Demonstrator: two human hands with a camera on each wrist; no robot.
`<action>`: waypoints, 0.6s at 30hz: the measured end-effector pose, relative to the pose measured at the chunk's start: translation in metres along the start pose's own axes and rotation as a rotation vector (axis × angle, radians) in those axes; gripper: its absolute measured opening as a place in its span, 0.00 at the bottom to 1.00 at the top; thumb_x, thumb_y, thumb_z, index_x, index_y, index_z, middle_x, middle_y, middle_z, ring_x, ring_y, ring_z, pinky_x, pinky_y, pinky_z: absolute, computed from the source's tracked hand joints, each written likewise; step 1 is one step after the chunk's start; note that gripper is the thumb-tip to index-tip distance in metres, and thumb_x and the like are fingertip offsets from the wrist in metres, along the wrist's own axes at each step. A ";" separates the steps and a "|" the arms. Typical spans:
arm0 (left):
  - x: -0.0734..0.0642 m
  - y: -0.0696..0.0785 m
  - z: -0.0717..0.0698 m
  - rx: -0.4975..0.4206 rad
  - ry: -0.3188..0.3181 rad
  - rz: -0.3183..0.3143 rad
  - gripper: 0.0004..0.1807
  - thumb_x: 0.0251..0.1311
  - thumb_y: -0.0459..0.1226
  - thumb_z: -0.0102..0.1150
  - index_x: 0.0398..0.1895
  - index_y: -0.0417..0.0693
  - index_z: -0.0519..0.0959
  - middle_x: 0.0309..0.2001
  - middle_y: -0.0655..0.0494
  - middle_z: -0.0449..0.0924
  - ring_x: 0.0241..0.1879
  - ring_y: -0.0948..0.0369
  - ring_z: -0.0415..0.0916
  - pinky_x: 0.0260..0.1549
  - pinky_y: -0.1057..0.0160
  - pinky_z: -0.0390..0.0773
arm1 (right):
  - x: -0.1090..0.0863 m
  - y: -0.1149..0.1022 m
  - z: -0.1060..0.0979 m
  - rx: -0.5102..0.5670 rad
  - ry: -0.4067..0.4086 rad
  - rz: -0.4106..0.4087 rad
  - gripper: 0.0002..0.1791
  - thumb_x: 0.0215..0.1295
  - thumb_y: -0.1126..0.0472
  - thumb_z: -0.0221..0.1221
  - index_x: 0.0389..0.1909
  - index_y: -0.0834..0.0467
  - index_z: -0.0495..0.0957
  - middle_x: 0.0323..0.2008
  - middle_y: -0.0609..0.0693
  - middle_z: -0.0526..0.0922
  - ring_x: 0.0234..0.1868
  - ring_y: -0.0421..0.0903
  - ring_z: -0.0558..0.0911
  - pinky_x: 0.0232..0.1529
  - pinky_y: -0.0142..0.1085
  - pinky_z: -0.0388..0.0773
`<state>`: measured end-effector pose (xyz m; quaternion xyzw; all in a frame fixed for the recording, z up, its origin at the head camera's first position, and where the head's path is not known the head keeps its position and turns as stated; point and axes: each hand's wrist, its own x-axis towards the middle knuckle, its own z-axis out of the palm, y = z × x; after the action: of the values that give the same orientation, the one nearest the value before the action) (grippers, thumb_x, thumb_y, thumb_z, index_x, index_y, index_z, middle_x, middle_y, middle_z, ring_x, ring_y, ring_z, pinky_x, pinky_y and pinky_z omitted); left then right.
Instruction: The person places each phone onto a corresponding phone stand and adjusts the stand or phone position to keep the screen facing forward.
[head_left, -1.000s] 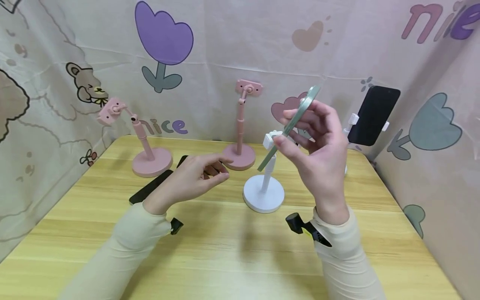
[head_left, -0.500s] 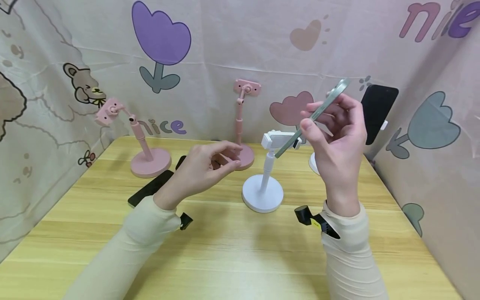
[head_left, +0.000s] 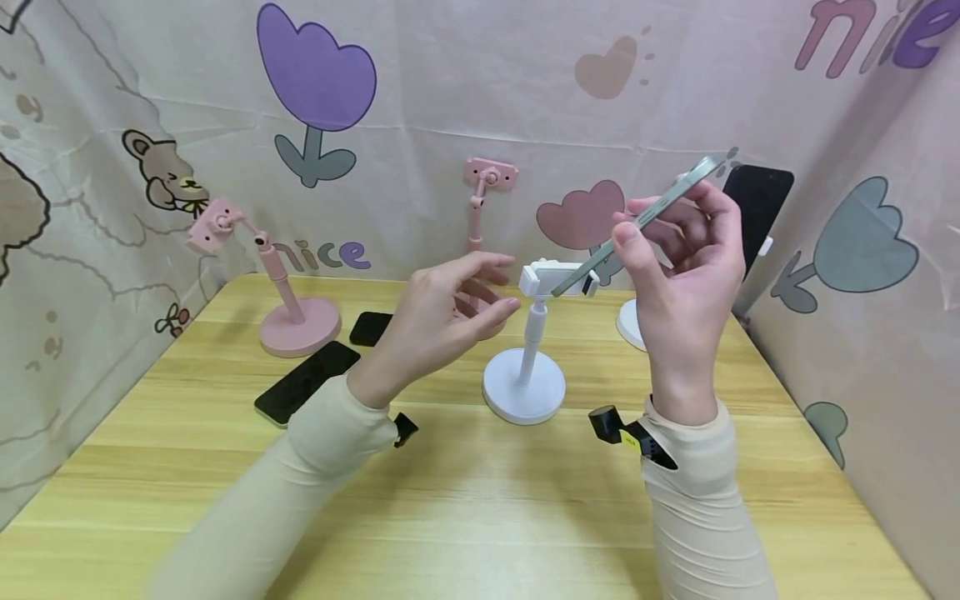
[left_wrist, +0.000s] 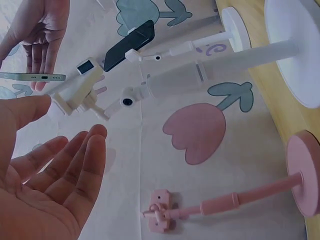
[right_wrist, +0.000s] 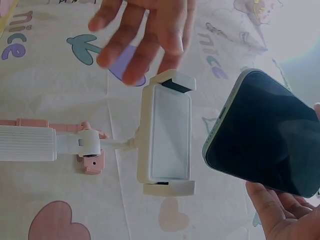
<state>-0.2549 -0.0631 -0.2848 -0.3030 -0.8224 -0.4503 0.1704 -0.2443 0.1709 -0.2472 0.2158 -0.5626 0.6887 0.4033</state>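
Observation:
My right hand (head_left: 690,308) holds a green-edged phone (head_left: 637,225) by its edges between thumb and fingers. It is tilted, its lower end near the clamp of a white phone stand (head_left: 531,337). In the right wrist view the phone's dark screen (right_wrist: 265,135) shows a gap from the bare white clamp (right_wrist: 167,132), whose two end jaws stand apart. My left hand (head_left: 435,321) is raised just left of that clamp, fingers loosely bent and holding nothing. From the left wrist view, the left fingers (left_wrist: 82,170) are spread beside the clamp without touching it.
Two pink phone stands, one at left (head_left: 300,325) and one behind my left hand (head_left: 476,221), have bare heads. Two dark phones, one longer (head_left: 307,383) and one partly hidden (head_left: 367,328), lie on the table. A black phone (head_left: 761,208) sits in another white stand at right.
My right hand has moved right with the phone, tilting it flatter and uncovering the clamp. My left hand has moved right and up toward the white stand's clamp.

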 end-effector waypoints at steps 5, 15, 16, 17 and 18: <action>0.008 0.003 0.009 -0.022 0.000 0.009 0.21 0.68 0.38 0.73 0.63 0.46 0.83 0.48 0.53 0.91 0.40 0.63 0.90 0.42 0.66 0.90 | 0.000 0.002 0.000 -0.034 0.052 0.015 0.33 0.55 0.60 0.77 0.62 0.60 0.77 0.44 0.60 0.89 0.40 0.52 0.90 0.49 0.34 0.90; 0.014 0.007 0.016 -0.044 0.031 0.019 0.16 0.68 0.37 0.73 0.57 0.43 0.87 0.44 0.53 0.92 0.39 0.63 0.90 0.40 0.67 0.90 | 0.000 0.008 0.004 -0.090 0.068 0.010 0.37 0.53 0.58 0.78 0.62 0.59 0.71 0.39 0.55 0.85 0.33 0.49 0.84 0.38 0.32 0.88; 0.015 0.007 0.017 -0.048 0.035 0.019 0.16 0.68 0.37 0.73 0.56 0.43 0.87 0.44 0.53 0.92 0.39 0.63 0.90 0.40 0.67 0.90 | -0.001 0.008 0.004 -0.099 0.069 0.011 0.38 0.53 0.57 0.78 0.62 0.59 0.70 0.39 0.55 0.84 0.33 0.49 0.84 0.37 0.31 0.88; 0.015 0.007 0.018 -0.051 0.038 0.019 0.16 0.68 0.37 0.74 0.56 0.43 0.87 0.43 0.53 0.92 0.39 0.63 0.90 0.40 0.66 0.90 | -0.001 0.009 0.003 -0.105 0.069 0.013 0.38 0.53 0.57 0.78 0.62 0.59 0.70 0.39 0.54 0.84 0.33 0.48 0.83 0.37 0.31 0.88; 0.016 0.007 0.019 -0.051 0.041 0.020 0.15 0.68 0.37 0.74 0.55 0.43 0.87 0.43 0.53 0.92 0.39 0.63 0.90 0.40 0.66 0.90 | -0.001 0.009 0.003 -0.110 0.069 0.016 0.38 0.54 0.57 0.78 0.62 0.58 0.70 0.39 0.54 0.84 0.32 0.48 0.83 0.37 0.31 0.88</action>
<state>-0.2625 -0.0391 -0.2817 -0.3060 -0.8039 -0.4757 0.1838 -0.2514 0.1670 -0.2528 0.1652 -0.5869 0.6670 0.4282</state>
